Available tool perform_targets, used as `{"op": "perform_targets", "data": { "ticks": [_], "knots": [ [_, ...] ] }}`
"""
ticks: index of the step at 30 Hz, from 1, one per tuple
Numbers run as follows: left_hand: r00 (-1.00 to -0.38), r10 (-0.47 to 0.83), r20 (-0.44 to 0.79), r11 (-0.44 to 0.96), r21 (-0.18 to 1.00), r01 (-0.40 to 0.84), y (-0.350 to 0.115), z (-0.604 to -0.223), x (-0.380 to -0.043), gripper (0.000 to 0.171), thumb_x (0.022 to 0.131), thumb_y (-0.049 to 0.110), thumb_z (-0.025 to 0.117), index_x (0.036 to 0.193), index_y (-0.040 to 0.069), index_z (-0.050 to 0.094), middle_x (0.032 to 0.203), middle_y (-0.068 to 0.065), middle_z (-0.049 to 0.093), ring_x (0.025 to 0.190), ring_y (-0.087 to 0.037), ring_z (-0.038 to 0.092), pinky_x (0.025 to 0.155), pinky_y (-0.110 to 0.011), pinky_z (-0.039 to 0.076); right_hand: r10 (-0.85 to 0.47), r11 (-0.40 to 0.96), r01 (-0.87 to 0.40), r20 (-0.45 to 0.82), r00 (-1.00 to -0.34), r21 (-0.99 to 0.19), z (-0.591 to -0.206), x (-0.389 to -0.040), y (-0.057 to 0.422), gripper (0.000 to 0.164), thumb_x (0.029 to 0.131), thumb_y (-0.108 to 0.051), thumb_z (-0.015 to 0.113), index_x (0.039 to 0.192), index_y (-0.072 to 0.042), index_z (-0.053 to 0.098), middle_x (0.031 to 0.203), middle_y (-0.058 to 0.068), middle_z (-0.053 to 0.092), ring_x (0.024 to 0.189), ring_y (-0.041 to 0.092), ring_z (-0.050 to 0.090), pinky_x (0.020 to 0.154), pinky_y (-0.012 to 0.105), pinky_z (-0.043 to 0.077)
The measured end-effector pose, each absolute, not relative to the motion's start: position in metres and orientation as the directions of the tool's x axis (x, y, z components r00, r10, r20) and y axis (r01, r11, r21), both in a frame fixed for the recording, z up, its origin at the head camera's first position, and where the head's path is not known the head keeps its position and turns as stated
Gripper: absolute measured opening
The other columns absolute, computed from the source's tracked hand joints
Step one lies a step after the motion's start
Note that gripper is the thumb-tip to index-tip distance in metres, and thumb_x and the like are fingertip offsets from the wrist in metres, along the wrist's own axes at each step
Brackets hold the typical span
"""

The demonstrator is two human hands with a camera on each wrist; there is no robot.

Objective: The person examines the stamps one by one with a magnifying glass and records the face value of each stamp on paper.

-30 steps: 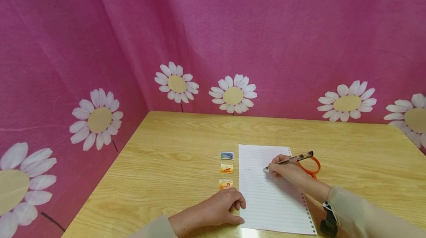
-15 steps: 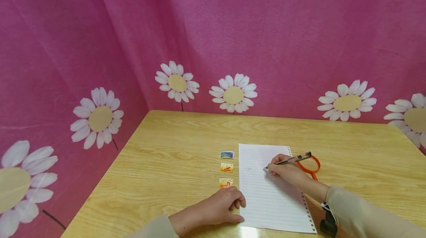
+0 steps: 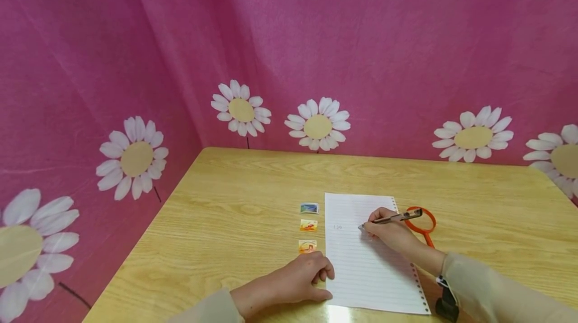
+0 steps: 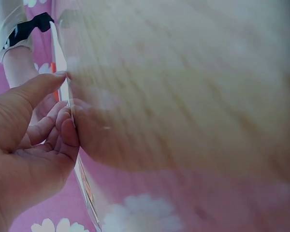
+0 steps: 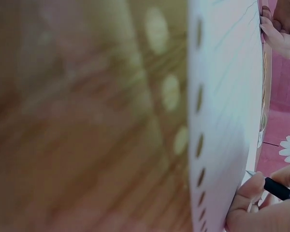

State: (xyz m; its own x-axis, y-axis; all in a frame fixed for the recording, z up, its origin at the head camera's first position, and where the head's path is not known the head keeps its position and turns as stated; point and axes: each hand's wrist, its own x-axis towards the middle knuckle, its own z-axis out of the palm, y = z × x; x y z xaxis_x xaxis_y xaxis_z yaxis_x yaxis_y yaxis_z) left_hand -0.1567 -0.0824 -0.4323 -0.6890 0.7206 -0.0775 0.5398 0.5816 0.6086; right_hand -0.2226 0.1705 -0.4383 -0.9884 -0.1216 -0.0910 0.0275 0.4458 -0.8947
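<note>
My right hand (image 3: 393, 230) pinches a pen (image 3: 397, 217) with a dark grip, its tip at the lined sheet of paper (image 3: 356, 263). In the right wrist view the pen (image 5: 278, 188) slants out between thumb and fingers. Small handwritten figures (image 3: 337, 227) stand near the sheet's left side. My left hand (image 3: 302, 278) rests on the table at the paper's left edge, fingers loosely bent and thumb extended to the edge; the left wrist view has this hand (image 4: 34, 140) holding nothing between thumb and fingers. Just beyond it lies an orange-yellow stamp-like picture (image 3: 307, 246), its lower edge partly covered.
A second yellow picture (image 3: 308, 225) and a blue-green one (image 3: 309, 208) line up along the paper's left side. Right of the sheet lies an orange magnifying glass (image 3: 428, 235), handle partly behind my right forearm. The wooden table (image 3: 217, 212) meets a pink flowered cloth (image 3: 384, 52).
The pen tip stays at about the same place on the sheet, with the pen tilting slightly. The view has shifted a little. My left hand keeps its place.
</note>
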Motion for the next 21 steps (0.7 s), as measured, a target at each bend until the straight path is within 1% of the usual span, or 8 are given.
{"op": "perform_targets", "data": {
  "ticks": [4,11,15,21],
  "knots": [
    [-0.688,0.722,-0.077,0.585,0.599,0.547,-0.0818,-0.4314,-0.1570,0.023,0.085,0.020,0.077,0.100,0.012,0.061,0.085,0.009,0.049,0.071,0.005,0.038,0.068,-0.009,0.039,-0.120,0.422,0.036,-0.096,-0.988,-0.906,-0.4383,-0.2233,0.1717,0.011,0.082,-0.004,0.063,0.086,0.000,0.054,0.069,-0.003,0.054,0.063,0.007,0.051,0.059,0.021,0.045],
    [-0.685,0.725,-0.070,0.582,0.593,0.557,-0.0817,-0.4334,-0.1580,0.023,0.085,0.020,0.077,0.099,0.012,0.061,0.085,0.009,0.049,0.071,0.006,0.038,0.067,-0.008,0.039,-0.161,0.382,0.035,-0.104,-0.981,-0.924,-0.4380,-0.2232,0.1730,0.012,0.085,-0.005,0.062,0.089,0.001,0.053,0.072,-0.003,0.056,0.065,0.007,0.053,0.061,0.021,0.048],
    [-0.685,0.725,-0.073,0.584,0.593,0.555,-0.0818,-0.4339,-0.1582,0.023,0.084,0.020,0.077,0.099,0.013,0.061,0.085,0.009,0.049,0.071,0.006,0.038,0.067,-0.008,0.039,-0.171,0.390,0.034,-0.109,-0.979,-0.920,-0.4384,-0.2235,0.1724,0.012,0.084,-0.005,0.063,0.089,0.002,0.054,0.071,-0.003,0.055,0.064,0.007,0.051,0.060,0.020,0.045],
    [-0.688,0.721,-0.083,0.588,0.599,0.544,-0.0820,-0.4335,-0.1582,0.023,0.084,0.020,0.077,0.099,0.012,0.061,0.084,0.009,0.048,0.071,0.005,0.038,0.068,-0.008,0.039,-0.157,0.440,0.055,-0.137,-0.978,-0.896,-0.4383,-0.2239,0.1727,0.014,0.081,-0.007,0.064,0.089,-0.002,0.053,0.069,-0.004,0.052,0.062,0.008,0.044,0.057,0.020,0.036]
  ]
}}
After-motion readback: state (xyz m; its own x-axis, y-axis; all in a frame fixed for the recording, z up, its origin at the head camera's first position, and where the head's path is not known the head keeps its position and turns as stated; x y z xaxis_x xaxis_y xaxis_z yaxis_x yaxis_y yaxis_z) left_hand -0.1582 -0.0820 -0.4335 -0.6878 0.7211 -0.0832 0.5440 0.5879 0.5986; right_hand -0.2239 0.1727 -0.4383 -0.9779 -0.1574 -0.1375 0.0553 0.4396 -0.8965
